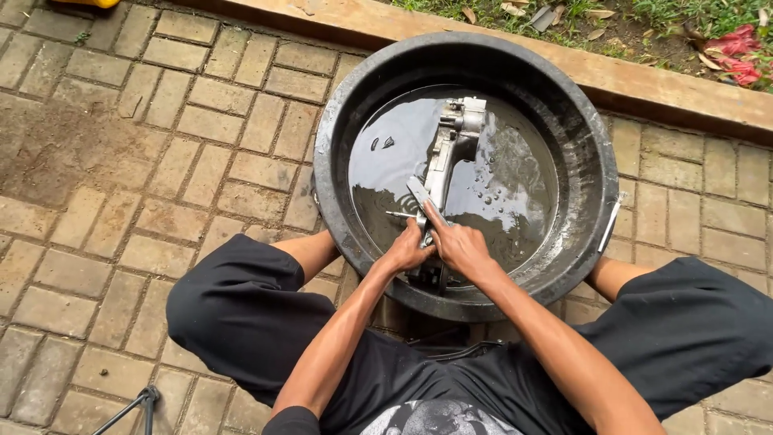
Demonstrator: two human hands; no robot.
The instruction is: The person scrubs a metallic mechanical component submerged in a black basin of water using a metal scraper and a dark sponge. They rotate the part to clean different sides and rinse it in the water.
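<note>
Grey metal engine casing [448,157] lies partly submerged in dark liquid, mid-basin, reaching the near rim. Black basin [580,129] sits on brick paving [121,161]. Left hand [405,250] fingers closed on a flat tool [419,193]; right hand [459,246] grips the casing.

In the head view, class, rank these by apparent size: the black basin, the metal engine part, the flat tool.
1. black basin
2. metal engine part
3. flat tool, partly hidden by the right hand

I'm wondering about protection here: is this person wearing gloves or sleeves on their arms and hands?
No. The left hand and right hand are bare, with no gloves, rings or watch visible. Both forearms are uncovered; only a short black sleeve shows at the left upper arm.
</note>
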